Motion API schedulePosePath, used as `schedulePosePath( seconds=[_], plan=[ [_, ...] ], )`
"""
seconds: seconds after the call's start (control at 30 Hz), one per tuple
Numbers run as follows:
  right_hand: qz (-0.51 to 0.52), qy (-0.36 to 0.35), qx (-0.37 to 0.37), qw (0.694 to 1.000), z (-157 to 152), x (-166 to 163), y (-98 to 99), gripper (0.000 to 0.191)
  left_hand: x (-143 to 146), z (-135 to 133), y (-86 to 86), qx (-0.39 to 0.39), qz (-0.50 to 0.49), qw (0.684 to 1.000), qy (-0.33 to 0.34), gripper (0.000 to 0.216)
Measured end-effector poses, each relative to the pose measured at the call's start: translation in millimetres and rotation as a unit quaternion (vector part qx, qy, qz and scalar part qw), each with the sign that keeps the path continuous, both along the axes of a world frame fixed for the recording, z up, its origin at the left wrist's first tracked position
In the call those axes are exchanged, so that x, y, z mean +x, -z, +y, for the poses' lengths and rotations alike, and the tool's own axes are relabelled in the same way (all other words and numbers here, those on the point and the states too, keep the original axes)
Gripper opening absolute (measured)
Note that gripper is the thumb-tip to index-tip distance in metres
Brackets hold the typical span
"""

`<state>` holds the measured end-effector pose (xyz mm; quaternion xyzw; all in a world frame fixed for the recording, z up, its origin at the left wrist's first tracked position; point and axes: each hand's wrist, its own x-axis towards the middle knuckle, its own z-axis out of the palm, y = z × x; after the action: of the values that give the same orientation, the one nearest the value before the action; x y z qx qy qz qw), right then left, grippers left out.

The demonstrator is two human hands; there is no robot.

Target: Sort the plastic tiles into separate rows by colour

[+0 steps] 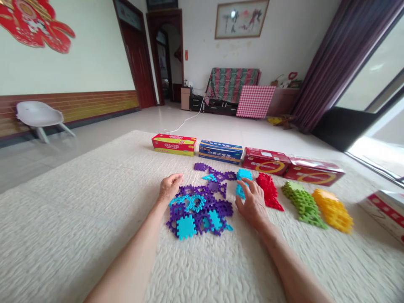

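A loose heap of purple and cyan interlocking plastic tiles (202,208) lies on the cream mat (78,219) between my hands. My left hand (168,188) rests at the heap's left edge with its fingers curled in; nothing shows in it. My right hand (251,202) has its fingers spread on a small stack of cyan tiles (242,181) to the right of the heap. Further right lie sorted rows of red tiles (268,191), green tiles (303,202) and yellow tiles (333,210).
Several flat boxes stand in a row beyond the tiles: red-yellow (173,144), blue (220,151), and two red ones (265,160) (315,171). Another box (383,210) sits at the right edge. A white chair (39,115) stands at far left; a covered sofa (232,88) at the back wall.
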<state>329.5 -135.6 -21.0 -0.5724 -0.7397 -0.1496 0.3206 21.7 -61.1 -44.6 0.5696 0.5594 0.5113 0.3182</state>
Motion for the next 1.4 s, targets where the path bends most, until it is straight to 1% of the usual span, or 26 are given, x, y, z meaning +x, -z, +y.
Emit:
schedulePosePath(
  seconds=[0.1,0.17,0.23,0.3,0.4,0.47,0.57,0.73,0.87,0.93,1.0,1.13,1.23,1.3,1.4],
  plan=[
    [0.057,-0.082,0.005,0.995,-3,-12,-3.3,0.032,0,0,-0.7,0.002,-0.032,0.999,0.004,0.038],
    [0.090,-0.154,-0.031,0.983,-8,-19,-9.6,0.022,1,1,-0.1,0.010,-0.026,1.000,0.001,0.036],
    [0.104,-0.221,-0.092,0.965,-15,-25,-19.0,0.016,1,1,1.4,0.019,-0.012,1.000,-0.003,0.035],
    [0.091,-0.270,-0.152,0.946,-22,-30,-29.5,0.018,1,2,2.9,0.024,-0.003,1.000,-0.003,0.034],
    [0.026,-0.309,-0.215,0.926,-31,-39,-41.3,0.033,2,3,3.4,0.022,0.000,1.000,-0.003,0.033],
    [-0.021,-0.297,-0.230,0.927,-36,-46,-44.3,0.043,2,1,2.5,0.018,0.002,1.000,-0.005,0.033],
    [-0.059,-0.253,-0.234,0.937,-40,-55,-42.9,0.050,3,-3,0.6,0.018,0.010,1.000,-0.010,0.032],
    [-0.076,-0.226,-0.235,0.942,-45,-59,-41.0,0.048,4,-10,-2.1,0.012,0.012,1.000,-0.008,0.031],
    [-0.098,-0.221,-0.220,0.945,-47,-56,-48.9,0.045,4,-11,-1.2,-0.002,-0.009,1.000,-0.007,0.033],
    [-0.109,-0.212,-0.198,0.951,-46,-54,-52.3,0.045,3,-9,1.3,0.000,-0.017,1.000,-0.003,0.034],
    [-0.110,-0.198,-0.159,0.961,-44,-53,-51.6,0.046,2,-6,4.6,0.009,-0.011,1.000,0.002,0.033],
    [-0.098,-0.180,-0.080,0.975,-33,-51,-37.0,0.047,2,-2,8.2,0.032,0.019,0.999,-0.005,0.030],
    [-0.073,-0.160,-0.044,0.983,-25,-44,-25.0,0.047,3,-1,5.2,0.043,0.044,0.998,-0.002,0.029],
    [-0.047,-0.131,-0.020,0.990,-20,-35,-20.9,0.047,5,-2,1.7,0.045,0.056,0.997,-0.002,0.028],
    [-0.007,-0.068,0.022,0.997,-13,-11,-17.9,0.047,7,-4,-2.3,0.045,0.065,0.997,-0.005,0.026]
  ],
)
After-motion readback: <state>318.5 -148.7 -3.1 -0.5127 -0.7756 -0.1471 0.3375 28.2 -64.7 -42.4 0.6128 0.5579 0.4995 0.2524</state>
